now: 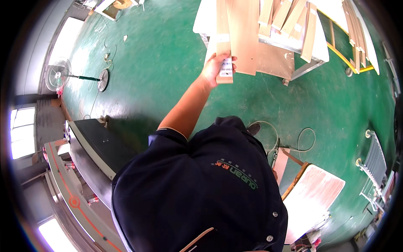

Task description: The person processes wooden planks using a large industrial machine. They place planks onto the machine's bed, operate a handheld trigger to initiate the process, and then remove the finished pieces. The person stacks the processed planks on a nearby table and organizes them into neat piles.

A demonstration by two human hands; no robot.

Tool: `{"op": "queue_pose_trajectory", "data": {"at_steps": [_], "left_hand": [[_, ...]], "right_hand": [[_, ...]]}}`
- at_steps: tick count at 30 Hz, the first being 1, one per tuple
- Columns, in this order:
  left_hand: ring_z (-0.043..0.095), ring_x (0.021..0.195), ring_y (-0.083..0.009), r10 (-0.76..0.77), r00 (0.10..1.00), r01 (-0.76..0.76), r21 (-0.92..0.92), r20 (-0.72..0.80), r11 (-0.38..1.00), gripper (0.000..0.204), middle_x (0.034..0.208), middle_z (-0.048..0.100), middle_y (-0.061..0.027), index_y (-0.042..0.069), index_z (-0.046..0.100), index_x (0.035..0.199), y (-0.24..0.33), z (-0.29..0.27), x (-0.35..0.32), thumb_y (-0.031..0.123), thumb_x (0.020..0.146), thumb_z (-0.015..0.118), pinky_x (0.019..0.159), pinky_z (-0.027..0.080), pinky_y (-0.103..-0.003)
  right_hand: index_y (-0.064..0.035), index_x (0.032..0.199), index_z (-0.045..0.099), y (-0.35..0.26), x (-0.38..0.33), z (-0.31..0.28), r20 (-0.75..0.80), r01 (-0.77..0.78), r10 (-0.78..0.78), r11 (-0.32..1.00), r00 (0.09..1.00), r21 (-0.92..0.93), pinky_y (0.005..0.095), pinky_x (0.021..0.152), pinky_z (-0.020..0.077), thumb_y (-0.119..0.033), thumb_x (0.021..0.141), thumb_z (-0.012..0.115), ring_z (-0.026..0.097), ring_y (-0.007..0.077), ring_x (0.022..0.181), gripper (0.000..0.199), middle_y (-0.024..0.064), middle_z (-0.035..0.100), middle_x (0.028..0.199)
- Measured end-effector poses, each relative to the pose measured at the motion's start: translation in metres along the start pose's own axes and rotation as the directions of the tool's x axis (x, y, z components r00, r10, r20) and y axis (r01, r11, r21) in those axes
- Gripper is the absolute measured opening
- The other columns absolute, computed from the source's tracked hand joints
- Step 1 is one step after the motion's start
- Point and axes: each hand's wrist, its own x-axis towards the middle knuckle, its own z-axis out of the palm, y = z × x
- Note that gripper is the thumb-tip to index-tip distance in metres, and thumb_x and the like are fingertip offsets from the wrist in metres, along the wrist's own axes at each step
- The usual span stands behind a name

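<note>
1. Dark shirt (189,201) fills the lower middle of the frame; the right hand is not visible, so its state cannot be told.
2. Left hand (215,69), upper middle, wraps one end of a narrow board (223,46), fingertips showing past its right edge, beside a white label (226,67).
3. That board runs to the frame's top edge, next to a wide panel (244,38). Judging by its length, one-handed holding risks twist; a firm hold on both edges, kept level, with the other hand under the span, should serve best.
4. Green floor (168,33) carries a hose (315,137) right of centre, worth stepping clear of. A dark machine (105,143) stands left, a pale bench (312,197) lower right.
5. White table (320,46), upper right, bears strips (289,17) lying askew, one overhanging.
6. Farther: yellow-framed trolley (340,57), upper right; fan (58,75), upper left; window (23,130), left.
</note>
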Motion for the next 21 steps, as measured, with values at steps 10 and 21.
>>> {"op": "queue_pose_trajectory", "data": {"at_steps": [10, 21], "left_hand": [[0.072, 0.098, -0.0274, -0.364, 0.922, 0.354, 0.089, 0.133, 0.931, 0.030, 0.109, 0.069, -0.0126, 0.010, 0.048, 0.124, -0.087, -0.073, -0.036, 0.021, 0.099, 0.061, 0.082, 0.060, -0.044], [0.071, 0.101, -0.0230, -0.318, 0.946, 0.278, 0.352, 0.063, 0.894, 0.033, 0.110, 0.067, -0.0099, 0.006, 0.045, 0.129, -0.154, -0.133, -0.033, 0.016, 0.101, 0.061, 0.085, 0.057, -0.041]], "right_hand": [[-0.0154, 0.079, 0.044, -0.004, -0.104, 0.079, -0.082, -0.180, 0.246, 0.863, 0.966, 0.472, 0.0275, 0.037, 0.0329, -0.037, 0.092, 0.069, 0.043, 0.0129, 0.042, 0.036, -0.0012, 0.043, 0.059], [-0.0132, 0.086, 0.051, 0.035, -0.204, 0.137, -0.156, -0.143, 0.265, 0.831, 0.951, 0.538, 0.0285, 0.042, 0.0401, -0.029, 0.093, 0.070, 0.049, 0.0136, 0.049, 0.026, -0.0008, 0.048, 0.066]]}}
